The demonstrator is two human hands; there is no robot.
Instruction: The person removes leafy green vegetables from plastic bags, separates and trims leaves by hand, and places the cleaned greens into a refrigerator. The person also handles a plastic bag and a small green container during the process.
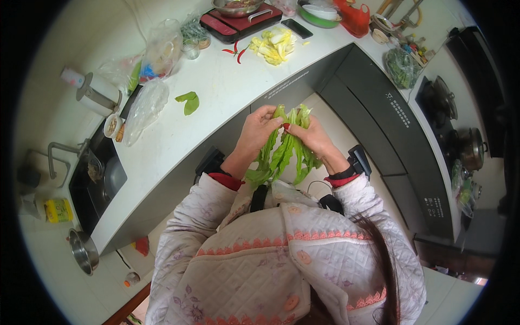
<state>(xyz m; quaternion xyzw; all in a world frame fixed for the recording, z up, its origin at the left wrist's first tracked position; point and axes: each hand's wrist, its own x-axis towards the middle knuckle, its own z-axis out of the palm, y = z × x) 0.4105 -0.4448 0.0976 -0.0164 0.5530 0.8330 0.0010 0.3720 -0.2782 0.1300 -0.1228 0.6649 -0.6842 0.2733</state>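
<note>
Between my two hands hangs a bunch of green leafy lettuce (284,150), its stem ends up and its long leaves drooping toward my jacket. My left hand (262,124) pinches one stem end between thumb and fingers. On the other side my right hand (310,132) grips the rest, its red-nailed thumb close to the left thumb. The fingers of the right hand are partly hidden behind the leaves. Both hands are in the air in front of the counter edge. A torn piece of green leaf (189,102) lies on the white countertop (211,81) beyond my left hand.
Pale yellow cabbage leaves (275,45), red chillies (237,52) and a phone (297,28) lie on the counter. Behind them a metal pan (237,7) sits on a red induction cooker (243,22). A plastic bag (147,109) lies near the sink (97,178); pots (471,149) stand at right.
</note>
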